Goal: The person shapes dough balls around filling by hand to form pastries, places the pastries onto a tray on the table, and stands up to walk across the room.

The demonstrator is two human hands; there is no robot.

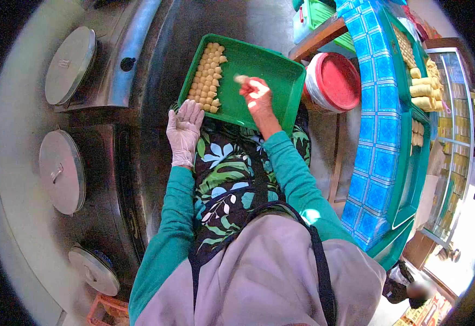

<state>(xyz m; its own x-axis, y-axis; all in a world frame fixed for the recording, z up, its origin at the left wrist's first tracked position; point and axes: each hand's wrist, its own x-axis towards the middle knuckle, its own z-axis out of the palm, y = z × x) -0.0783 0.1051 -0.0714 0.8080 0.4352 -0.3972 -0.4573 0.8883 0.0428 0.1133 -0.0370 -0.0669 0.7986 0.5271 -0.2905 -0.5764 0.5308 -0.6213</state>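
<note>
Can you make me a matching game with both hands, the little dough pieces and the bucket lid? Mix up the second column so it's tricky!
Column one:
1. Left hand
2. Right hand
3. Dough pieces
4. Bucket lid

Column two:
A. Packed in rows along one side of the green tray
B. Red
C. Above the bare part of the tray
D. In a whitish glove, at a corner of the tray

Right pairs: 1-D, 2-C, 3-A, 4-B
</note>
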